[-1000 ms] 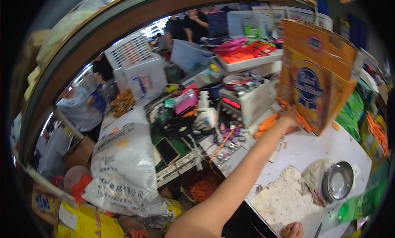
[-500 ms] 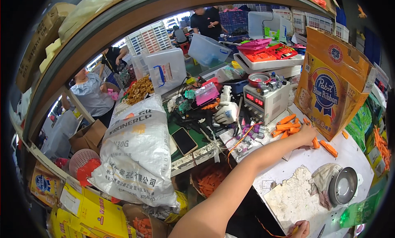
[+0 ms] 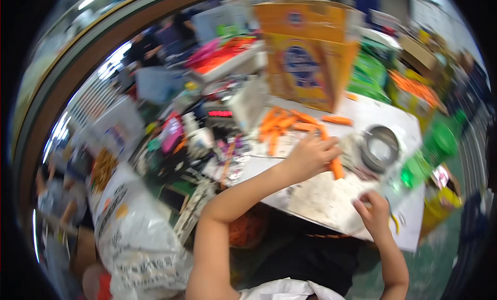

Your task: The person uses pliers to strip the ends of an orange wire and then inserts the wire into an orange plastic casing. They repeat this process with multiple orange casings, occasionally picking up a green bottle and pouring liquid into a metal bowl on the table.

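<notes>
Carrot [image 3: 337, 168] sits gripped in the left hand [image 3: 309, 156], just left of the metal bowl [image 3: 380, 147], and is best kept low and firmly pinched; the right hand [image 3: 374, 213], below that bowl, looks loosely curled, its grip unclear.

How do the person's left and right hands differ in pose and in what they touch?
The left hand reaches far across the table and closes on a carrot; the right hand rests near the table's front edge, flat on a worn white board, gripping nothing visible. Both are bare.
</notes>
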### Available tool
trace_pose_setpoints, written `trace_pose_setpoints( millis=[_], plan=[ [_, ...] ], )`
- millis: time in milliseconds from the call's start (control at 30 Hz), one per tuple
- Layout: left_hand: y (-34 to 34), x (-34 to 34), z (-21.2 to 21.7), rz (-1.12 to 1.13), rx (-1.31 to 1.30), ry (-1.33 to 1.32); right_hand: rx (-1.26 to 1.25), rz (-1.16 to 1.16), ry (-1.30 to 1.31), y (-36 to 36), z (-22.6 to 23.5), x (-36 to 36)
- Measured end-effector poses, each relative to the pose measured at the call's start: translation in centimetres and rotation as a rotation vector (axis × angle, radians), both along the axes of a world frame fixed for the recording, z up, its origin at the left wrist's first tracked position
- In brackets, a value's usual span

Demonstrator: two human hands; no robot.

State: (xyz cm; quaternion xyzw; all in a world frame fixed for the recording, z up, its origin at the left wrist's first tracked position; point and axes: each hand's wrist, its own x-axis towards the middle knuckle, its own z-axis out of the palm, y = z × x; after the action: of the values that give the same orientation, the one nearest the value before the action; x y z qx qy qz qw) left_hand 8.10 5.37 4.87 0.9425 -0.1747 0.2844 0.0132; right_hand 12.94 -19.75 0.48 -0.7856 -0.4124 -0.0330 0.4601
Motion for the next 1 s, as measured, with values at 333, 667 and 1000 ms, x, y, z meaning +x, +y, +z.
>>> trace_pose_setpoints(
  millis=[333, 667, 1000],
  plan=[
    [-7.0, -0.9, 0.0, -0.208, -0.103, -0.092, 0.096, -0.100, 0.025, -1.1, 1.0, -3.4],
    [-11.6, -3.6, -5.7, -0.353, -1.720, 0.297, 0.038, -0.309, -0.452, -1.6, -0.9, -3.3],
    [-12.7, -3.0, -7.5, -0.351, -1.903, 0.537, -0.023, -0.297, -0.436, -0.7, -2.5, -3.8]
  ],
)
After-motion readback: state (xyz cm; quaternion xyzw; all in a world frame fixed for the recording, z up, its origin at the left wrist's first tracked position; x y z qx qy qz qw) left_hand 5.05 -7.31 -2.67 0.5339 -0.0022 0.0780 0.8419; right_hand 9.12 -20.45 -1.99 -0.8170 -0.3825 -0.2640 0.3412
